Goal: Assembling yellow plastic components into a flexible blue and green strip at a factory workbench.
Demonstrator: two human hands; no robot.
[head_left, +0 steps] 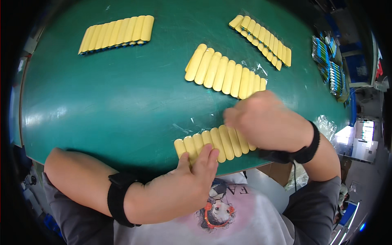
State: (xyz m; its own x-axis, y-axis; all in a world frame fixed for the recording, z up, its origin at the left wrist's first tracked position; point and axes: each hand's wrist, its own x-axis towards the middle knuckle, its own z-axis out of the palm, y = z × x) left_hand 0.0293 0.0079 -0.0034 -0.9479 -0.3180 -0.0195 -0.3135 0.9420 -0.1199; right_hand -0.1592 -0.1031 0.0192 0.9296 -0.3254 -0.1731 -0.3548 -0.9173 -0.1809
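While the left hand [185, 185], fingers extended and grasping nothing, rests its tips on the near row [222, 143] of yellow strips at the near edge of the green table [102, 102], the right hand [261, 120], curled and blurred, covers that row's right end; whether it grips, cannot tell. Middle row [220, 73]: yellow, just beyond the right hand. Left stack [118, 30]: yellow, far left, blue beneath. Right stack [265, 38]: yellow, far right, aslant. Packs [335, 77]: blue and green, right edge. Wrap [324, 126]: clear, nearer, right.
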